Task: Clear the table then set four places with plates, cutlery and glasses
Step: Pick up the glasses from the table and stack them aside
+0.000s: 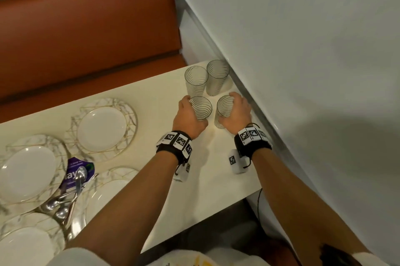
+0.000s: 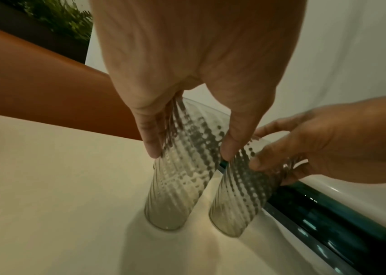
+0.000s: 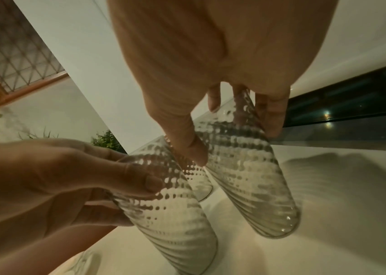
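Each hand's grip is clamped around a clear ribbed glass: left hand (image 1: 188,116) on the near-left glass (image 1: 202,107), right hand (image 1: 237,110) on the near-right glass (image 1: 224,108), both standing on the smooth cream worktop (image 1: 155,97) beside marble-patterned, gold-lined plates (image 1: 104,128). A purple packet (image 1: 74,171) reads "ay".

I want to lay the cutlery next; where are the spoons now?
In the head view the spoons lie in a pile at the table's left end, among the marbled plates, beside a purple packet.
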Tool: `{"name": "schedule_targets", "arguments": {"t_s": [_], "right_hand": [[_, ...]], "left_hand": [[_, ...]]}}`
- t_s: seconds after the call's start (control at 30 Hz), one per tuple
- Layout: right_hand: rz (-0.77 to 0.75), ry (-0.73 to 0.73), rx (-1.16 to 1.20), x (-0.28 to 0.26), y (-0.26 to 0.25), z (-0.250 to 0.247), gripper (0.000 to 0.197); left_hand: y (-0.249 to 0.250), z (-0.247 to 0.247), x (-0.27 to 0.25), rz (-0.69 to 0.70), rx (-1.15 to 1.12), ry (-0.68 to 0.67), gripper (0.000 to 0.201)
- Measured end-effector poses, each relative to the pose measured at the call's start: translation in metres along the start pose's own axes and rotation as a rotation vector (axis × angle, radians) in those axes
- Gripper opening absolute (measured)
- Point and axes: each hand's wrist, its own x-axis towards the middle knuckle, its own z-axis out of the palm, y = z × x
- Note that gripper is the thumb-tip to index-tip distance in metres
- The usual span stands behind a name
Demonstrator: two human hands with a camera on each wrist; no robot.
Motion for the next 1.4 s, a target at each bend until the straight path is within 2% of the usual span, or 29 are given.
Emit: {"name": "schedule_targets", "arguments": {"t_s": [0.13,0.33,0.77,0.9,1.0,1.07,1.13,1.2,1.4], "right_hand": [[0.031,0.007,0.059,0.023,0.004,-0.005,0.099],[0.037,-0.001,0.072,0.048,0.004,-0.007,0.097],[0.001,-0.015,0.072,0.058,0.0,-0.007,0.1],[-0.002,-0.034,0.065,0.056,-0.002,-0.013,0.103],[0.007,-0.062,-0.019,0.052,-0.006,-0.018,0.117],[0.002,-0.063,-0.126,0.047,-0.009,-0.022,0.126],[-0.024,-0.054,-0.25,0.04,-0.013,-0.026,0.125],[-0.048,-0.018,-0.319,0.029,-0.021,-0.032,0.115],[-0.205,0.199,-0.345,-0.023,-0.062,-0.02,0.063]], "left_hand": [[0.007,0.014,0.011,-0.043,-0.048,0.045,0.098],[0.011,0.022,0.026,-0.063,-0.085,0.099,0.093],[0.014,0.035,0.035,-0.076,-0.13,0.104,0.095],[0.014,0.035,0.036,-0.074,-0.165,0.088,0.106],[0.009,0.029,0.032,-0.076,-0.14,0.057,0.126],[0.0,0.023,0.026,-0.065,-0.073,0.031,0.129],[-0.015,0.015,0.018,-0.045,-0.009,0.012,0.118],[-0.033,0.004,0.006,-0.036,-0.001,0.025,0.097],[-0.096,-0.047,-0.04,-0.043,-0.102,0.135,0.032]]}}
